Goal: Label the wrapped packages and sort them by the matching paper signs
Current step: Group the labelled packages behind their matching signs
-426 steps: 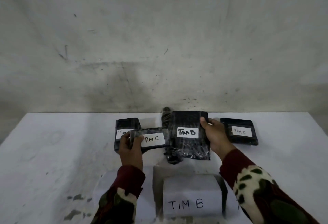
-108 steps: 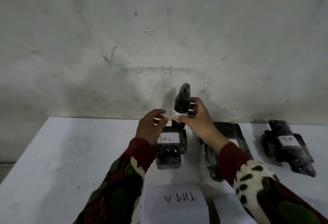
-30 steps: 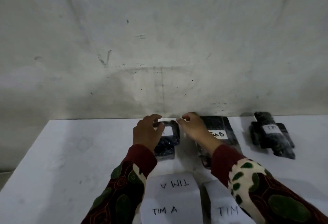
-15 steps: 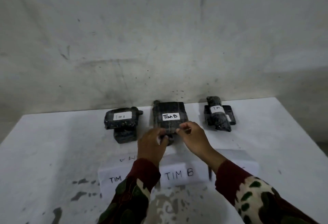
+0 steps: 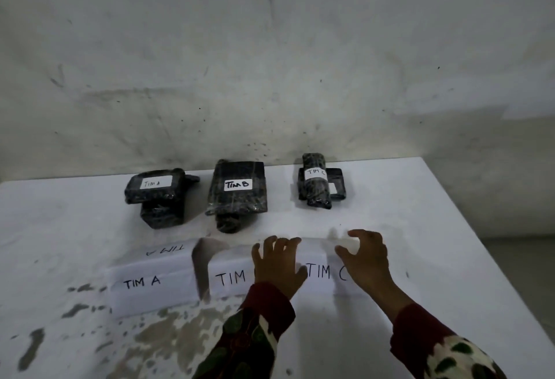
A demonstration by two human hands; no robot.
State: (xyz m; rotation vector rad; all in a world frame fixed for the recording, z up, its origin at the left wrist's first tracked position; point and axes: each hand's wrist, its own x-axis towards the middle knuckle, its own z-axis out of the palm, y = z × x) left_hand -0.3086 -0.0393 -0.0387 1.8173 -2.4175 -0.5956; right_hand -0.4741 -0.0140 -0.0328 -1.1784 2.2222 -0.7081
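Note:
Three stacks of black wrapped packages stand in a row near the wall: one labelled TIM A (image 5: 156, 195), one labelled TIM B (image 5: 238, 195) and one labelled TIM C (image 5: 318, 182). In front of them stand three folded paper signs: TIM A sign (image 5: 150, 282), TIM B sign (image 5: 229, 278), TIM C sign (image 5: 319, 272). My left hand (image 5: 279, 264) rests with spread fingers on the ridge where the B and C signs meet, hiding the letter B. My right hand (image 5: 365, 258) curls over the right end of the TIM C sign, thumb in front, fingers behind.
The white table (image 5: 435, 228) has worn, stained patches at the front left (image 5: 168, 333). Its right edge runs diagonally down the right side. A grey scuffed wall (image 5: 270, 63) rises directly behind the packages.
Both hands have left the TIM B stack and come back to the signs. The view has shifted, so all three stacks and signs now show.

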